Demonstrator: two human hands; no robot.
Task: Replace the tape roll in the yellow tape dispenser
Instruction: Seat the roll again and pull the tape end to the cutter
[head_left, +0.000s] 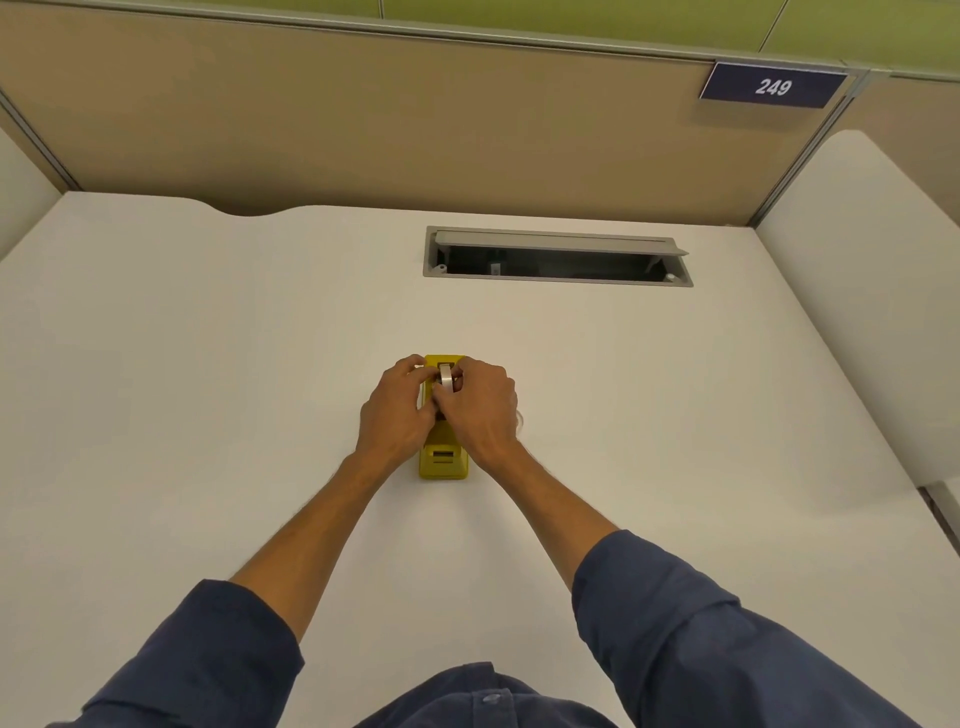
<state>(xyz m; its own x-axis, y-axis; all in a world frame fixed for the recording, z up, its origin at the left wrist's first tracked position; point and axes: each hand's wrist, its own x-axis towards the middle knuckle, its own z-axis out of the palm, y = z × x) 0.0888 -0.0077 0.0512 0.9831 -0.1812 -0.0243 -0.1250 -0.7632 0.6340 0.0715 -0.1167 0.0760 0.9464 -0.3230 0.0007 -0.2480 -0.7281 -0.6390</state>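
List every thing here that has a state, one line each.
yellow tape dispenser: flat on the desk, between both hands.
tape roll: upright in the dispenser, fingers on it.
left hand: closed on the dispenser and roll.
right hand: closed on the roll.
cable hatch: lid open.

A white desk (208, 364) fills most of the frame. In its upper middle sits a grey cable tray (558, 256) with its lid propped open over a dark recess. Behind the desk runs a tan partition (363, 119). At the upper right hangs a dark blue sign (773, 85) reading 249.
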